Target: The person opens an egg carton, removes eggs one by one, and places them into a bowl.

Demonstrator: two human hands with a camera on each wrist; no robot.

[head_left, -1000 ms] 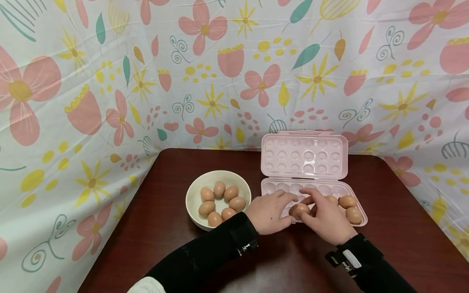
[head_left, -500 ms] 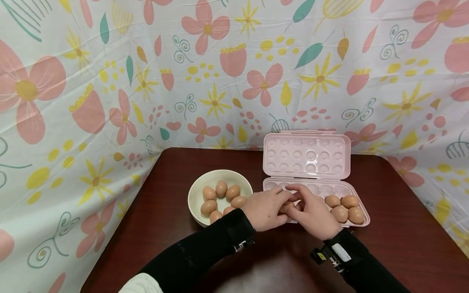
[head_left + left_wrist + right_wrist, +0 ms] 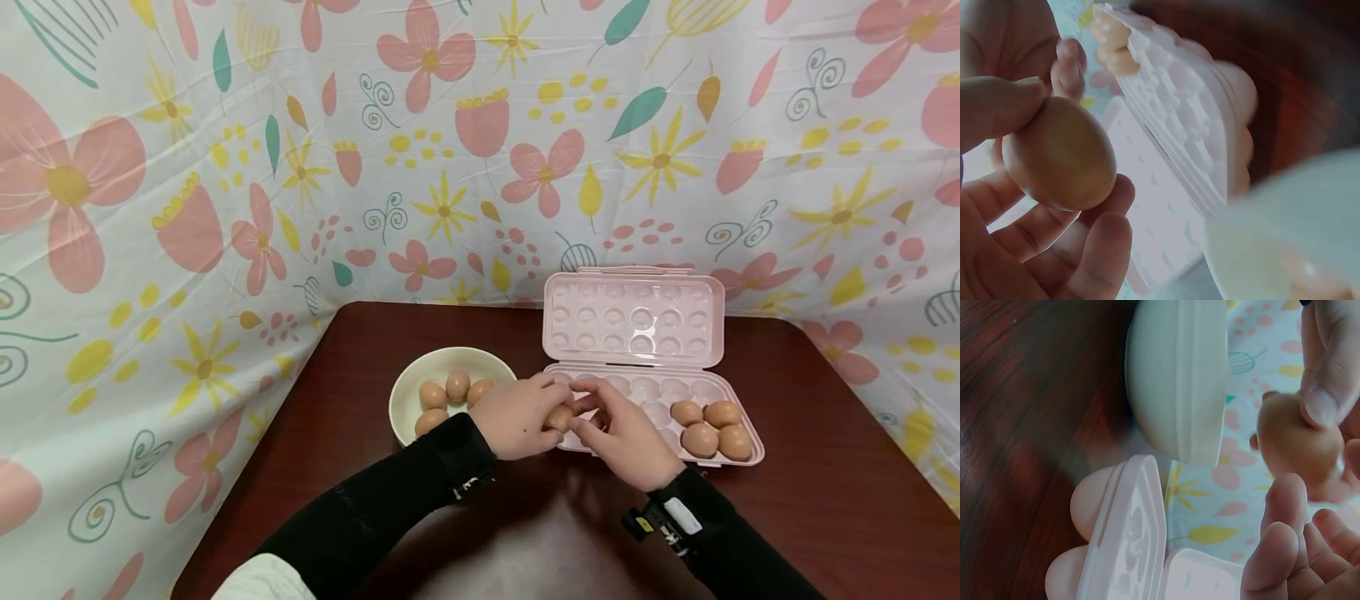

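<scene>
In the head view, a brown egg (image 3: 559, 417) is between my two hands, over the left part of a pink egg carton (image 3: 656, 412). My left hand (image 3: 517, 421) pinches it, with the thumb and fingers on opposite sides in the left wrist view (image 3: 1060, 153). Facing it, my right hand (image 3: 626, 437) has loosely bent, spread fingers, with fingertips (image 3: 1288, 487) close beside the egg. Several brown eggs (image 3: 700, 440) sit in cups at the carton's right end. Its lid (image 3: 633, 317) stands raised at the back.
A cream bowl (image 3: 397, 412) with several brown eggs (image 3: 432, 396) stands left of the carton, partly hidden by my left hand and sleeve. The dark reddish table (image 3: 360, 358) meets a floral cloth (image 3: 480, 200) behind.
The egg has come up from the carton in my right hand and shifted left into my left hand's grip. Both hands moved left, uncovering the eggs at the carton's right end.
</scene>
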